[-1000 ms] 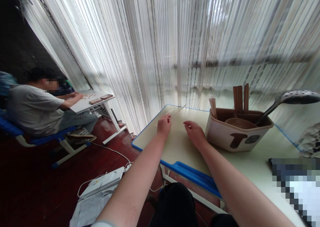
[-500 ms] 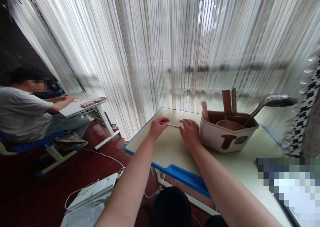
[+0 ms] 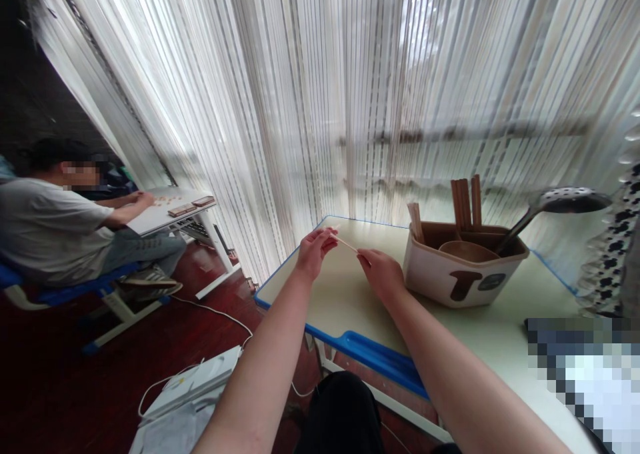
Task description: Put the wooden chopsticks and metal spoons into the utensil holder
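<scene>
A thin pale wooden chopstick (image 3: 346,244) spans the gap between my two hands above the table. My left hand (image 3: 314,251) is closed around its far end, and pale tips show just past the fingers; how many sticks it holds I cannot tell. The near end sits in a pinch of my right hand (image 3: 383,272), thumb and forefinger together. Just right of that hand stands a white utensil holder (image 3: 443,281) with a brown rim. In it are pale chopsticks (image 3: 415,219), brown chopsticks (image 3: 465,204), a brown ladle (image 3: 469,251) and a metal skimmer (image 3: 565,201).
The cream table (image 3: 345,301) has a blue edge and a blue front tray (image 3: 385,357). A pixelated device (image 3: 585,381) lies at the right. Striped curtains (image 3: 310,94) hang behind. At the left, a person (image 3: 60,227) sits at another table (image 3: 150,222). A white box (image 3: 200,381) and cables are below left.
My right fingers have closed onto the stick's end; they were more spread before. The stick now slants more steeply. My view has shifted slightly left.
</scene>
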A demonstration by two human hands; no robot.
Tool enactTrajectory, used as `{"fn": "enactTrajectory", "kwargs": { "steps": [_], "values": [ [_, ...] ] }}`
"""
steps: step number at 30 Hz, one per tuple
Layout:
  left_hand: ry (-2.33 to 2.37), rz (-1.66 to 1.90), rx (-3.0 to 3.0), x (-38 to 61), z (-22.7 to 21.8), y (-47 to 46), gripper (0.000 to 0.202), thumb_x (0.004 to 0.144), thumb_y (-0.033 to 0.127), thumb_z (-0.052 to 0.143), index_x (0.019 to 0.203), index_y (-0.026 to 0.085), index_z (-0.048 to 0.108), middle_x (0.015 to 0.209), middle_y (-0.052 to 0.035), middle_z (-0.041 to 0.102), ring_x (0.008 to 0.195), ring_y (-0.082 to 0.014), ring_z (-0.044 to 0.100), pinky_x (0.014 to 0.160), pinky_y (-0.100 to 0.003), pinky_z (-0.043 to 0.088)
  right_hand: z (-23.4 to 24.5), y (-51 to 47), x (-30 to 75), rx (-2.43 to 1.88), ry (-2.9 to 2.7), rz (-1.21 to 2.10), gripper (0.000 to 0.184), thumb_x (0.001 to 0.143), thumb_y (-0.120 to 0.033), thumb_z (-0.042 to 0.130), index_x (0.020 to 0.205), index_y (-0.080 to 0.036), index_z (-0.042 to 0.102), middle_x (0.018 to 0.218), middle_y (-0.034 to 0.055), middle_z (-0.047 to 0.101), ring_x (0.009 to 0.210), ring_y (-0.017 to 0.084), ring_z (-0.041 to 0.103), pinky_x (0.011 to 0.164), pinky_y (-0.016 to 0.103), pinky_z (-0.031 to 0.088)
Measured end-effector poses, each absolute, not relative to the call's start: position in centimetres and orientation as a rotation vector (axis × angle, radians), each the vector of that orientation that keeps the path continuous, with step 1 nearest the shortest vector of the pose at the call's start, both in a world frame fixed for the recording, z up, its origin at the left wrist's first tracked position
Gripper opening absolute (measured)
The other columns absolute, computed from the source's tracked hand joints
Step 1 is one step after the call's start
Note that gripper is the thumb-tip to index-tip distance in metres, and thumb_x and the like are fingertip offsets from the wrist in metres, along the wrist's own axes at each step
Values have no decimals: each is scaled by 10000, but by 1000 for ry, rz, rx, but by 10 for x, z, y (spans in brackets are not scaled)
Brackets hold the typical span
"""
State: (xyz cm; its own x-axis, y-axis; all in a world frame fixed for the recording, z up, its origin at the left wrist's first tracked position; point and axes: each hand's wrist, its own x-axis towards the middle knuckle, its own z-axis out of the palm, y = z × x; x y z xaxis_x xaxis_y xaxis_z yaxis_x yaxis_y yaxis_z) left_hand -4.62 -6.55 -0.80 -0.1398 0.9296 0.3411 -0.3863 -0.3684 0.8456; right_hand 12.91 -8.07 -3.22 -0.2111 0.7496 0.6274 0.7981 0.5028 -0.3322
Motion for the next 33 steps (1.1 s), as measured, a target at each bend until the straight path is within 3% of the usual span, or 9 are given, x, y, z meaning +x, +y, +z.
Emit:
{"fn": "enactTrajectory", "kwargs": {
  "steps": [5, 15, 20, 26, 33],
  "values": [
    [815, 1759, 1140, -44, -3, -70, 270, 664, 323, 686, 842, 124, 644, 910, -85, 677, 786, -133, 635, 777, -315, 512, -29, -86, 128, -1245, -1946, -18, 231, 843, -283, 478, 983, -277, 661, 894, 27, 692, 774, 174, 622, 646, 259, 438],
    [699, 1753, 1164, -39, 34, -80, 238, 636, 272, 723, 821, 139, 657, 785, -47, 676, 690, -110, 617, 660, -260, 512, -13, -107, 117, -1091, -1876, 263, 206, 832, -291, 496, 958, -247, 652, 833, 20, 690, 696, 150, 634, 649, 251, 476],
    [605, 1714, 1231, -26, 74, -81, 198, 599, 236, 752, 749, 160, 647, 716, -19, 663, 635, -101, 601, 584, -227, 492, 12, -119, 125, -1013, -1882, 39, 230, 862, -286, 462, 998, -241, 642, 846, 43, 690, 708, 154, 631, 630, 241, 456],
    [596, 1642, 1426, 2, 120, -83, 185, 604, 239, 750, 749, 148, 678, 711, -44, 684, 559, -96, 583, 535, -231, 473, 29, -123, 141, -969, -1776, -142, 226, 846, -261, 500, 1027, -211, 626, 819, 55, 682, 671, 147, 616, 631, 254, 466],
    [533, 1613, 1610, 49, 158, -88, 175, 636, 298, 725, 760, 179, 691, 735, -41, 700, 630, -127, 619, 505, -225, 478, 52, -122, 175, -964, -1508, -174, 203, 807, -242, 553, 997, -227, 625, 858, 57, 663, 662, 143, 601, 637, 270, 503]
  ]
}}
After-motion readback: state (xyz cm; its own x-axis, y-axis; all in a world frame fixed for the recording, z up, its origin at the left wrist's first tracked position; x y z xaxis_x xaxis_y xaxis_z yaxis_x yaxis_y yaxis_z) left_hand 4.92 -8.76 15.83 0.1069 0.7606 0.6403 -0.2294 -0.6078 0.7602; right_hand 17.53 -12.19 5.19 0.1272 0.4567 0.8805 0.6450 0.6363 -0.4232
